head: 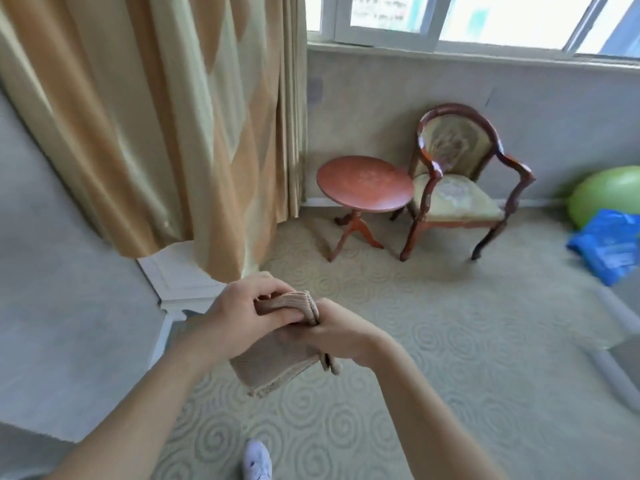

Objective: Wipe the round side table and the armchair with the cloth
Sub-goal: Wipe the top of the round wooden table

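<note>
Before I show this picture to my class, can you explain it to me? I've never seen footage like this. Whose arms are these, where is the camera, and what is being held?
There is one picture, taken by a wide-angle camera worn on a person's head, looking forward and down. The bare arms are that person's own. The left hand and right hand together grip a folded beige cloth in front of the body. Ahead, by the wall under the window, stand a round side table with nothing visible on its red top, and beside it a wooden armchair. Neither is being touched yet. A curtain hangs at left; a green ball and a blue bag lie at right.
</note>
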{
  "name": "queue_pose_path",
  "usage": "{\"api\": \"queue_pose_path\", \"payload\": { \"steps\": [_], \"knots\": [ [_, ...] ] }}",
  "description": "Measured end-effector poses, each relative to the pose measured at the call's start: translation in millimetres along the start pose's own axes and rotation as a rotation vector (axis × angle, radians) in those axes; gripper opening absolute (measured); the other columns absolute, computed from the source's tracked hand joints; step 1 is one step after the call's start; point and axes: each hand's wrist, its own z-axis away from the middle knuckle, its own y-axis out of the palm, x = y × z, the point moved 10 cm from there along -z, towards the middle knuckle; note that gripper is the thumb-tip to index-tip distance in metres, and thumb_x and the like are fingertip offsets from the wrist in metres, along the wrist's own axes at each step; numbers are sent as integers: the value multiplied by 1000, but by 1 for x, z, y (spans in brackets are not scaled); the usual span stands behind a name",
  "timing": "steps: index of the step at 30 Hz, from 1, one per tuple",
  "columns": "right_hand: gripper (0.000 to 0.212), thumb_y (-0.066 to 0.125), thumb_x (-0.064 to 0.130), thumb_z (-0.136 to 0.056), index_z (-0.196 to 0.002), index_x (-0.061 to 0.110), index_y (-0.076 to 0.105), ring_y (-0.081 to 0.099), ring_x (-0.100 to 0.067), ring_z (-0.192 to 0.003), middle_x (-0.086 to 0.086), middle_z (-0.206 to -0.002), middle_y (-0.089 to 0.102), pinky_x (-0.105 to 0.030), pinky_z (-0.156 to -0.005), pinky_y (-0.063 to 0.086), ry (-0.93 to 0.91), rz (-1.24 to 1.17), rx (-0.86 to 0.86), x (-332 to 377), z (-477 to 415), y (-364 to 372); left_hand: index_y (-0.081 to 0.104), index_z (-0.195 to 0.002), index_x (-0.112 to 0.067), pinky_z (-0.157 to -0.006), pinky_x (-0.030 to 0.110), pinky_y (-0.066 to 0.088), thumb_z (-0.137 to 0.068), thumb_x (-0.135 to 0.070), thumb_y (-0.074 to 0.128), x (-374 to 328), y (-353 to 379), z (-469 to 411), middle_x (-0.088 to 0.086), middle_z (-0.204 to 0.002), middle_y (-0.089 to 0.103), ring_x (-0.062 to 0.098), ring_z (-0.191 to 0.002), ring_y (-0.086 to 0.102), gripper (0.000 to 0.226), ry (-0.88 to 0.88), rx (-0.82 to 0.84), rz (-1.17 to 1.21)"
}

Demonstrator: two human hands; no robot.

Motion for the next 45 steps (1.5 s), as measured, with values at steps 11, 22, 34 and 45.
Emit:
{"api": "queue_pose_path", "payload": {
  "steps": [11, 22, 34, 45],
  "knots": [
    [26, 52, 27, -103, -120, 16, 68, 66, -24, -120, -8, -126, 72, -39, -105, 51, 132, -762, -331, -87, -102, -195, 64, -126, -38, -90, 25, 42, -90, -51, 65, 94, 63, -255, -11, -124, 64, 6, -117, 56, 39, -165, 31, 110],
    [46, 52, 38, -98, -129, 7, 67, 58, -33, -129, -20, -138, 62, -43, -103, 51, -29, -1244, -422, -128, -185, -357, 79, -107, -27, -98, 33, 48, -92, -62, 50, 95, 143, -465, -9, -109, 77, 11, -108, 69, 48, -369, 136, 579],
    [55, 48, 45, -101, -128, 2, 66, 63, -39, -122, -24, -132, 65, -52, -100, 50, 144, -1342, -408, -235, -283, -556, 56, -75, -12, -59, 22, 38, -104, -43, 45, 85, 206, -654, -2, -65, 59, 11, -65, 55, 44, -280, -294, 116],
    [48, 49, 41, -101, -126, 4, 65, 70, -38, -110, -21, -123, 71, -50, -89, 54, 300, -1484, -547, -321, -390, -675, 66, -70, -20, -64, 30, 49, -103, -40, 43, 210, 252, -767, -4, -64, 71, 17, -64, 67, 45, -693, -291, 169]
  ]
}}
